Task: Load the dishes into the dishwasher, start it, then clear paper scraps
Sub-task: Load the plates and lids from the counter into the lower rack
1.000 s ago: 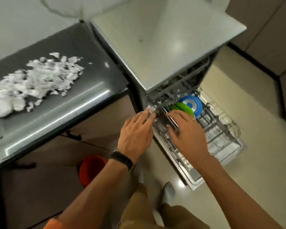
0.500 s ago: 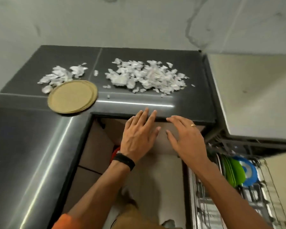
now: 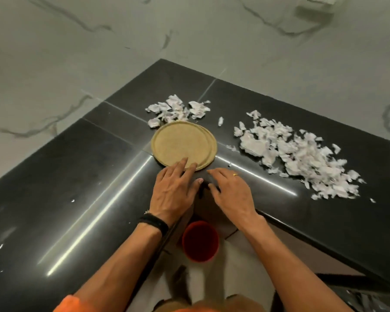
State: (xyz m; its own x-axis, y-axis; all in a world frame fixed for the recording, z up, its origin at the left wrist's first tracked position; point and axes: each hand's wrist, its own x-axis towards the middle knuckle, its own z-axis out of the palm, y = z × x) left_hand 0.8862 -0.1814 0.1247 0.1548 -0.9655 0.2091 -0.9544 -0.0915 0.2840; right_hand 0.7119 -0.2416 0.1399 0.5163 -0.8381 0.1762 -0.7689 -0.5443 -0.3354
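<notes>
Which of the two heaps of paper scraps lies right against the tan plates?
The smaller heap, directly behind the tan plates; the larger heap lies apart, to their right.

A home kitchen: a polished black stone countertop (image 3: 81,199) turns a corner below marble-veined wall tiles (image 3: 99,41).

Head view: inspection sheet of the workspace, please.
Surface: black counter, glossy, L-shaped corner.
Job's things: tan plates stacked at the corner; scraps heaped at right, smaller heap behind the plates.
Clutter: stray flecks on the counter.
Hands: left hand open, fingertips on the plates; right hand open at the counter edge.
Cables: nothing seen.
Surroundings: marble wall, socket top right, red bin on the floor.
</notes>
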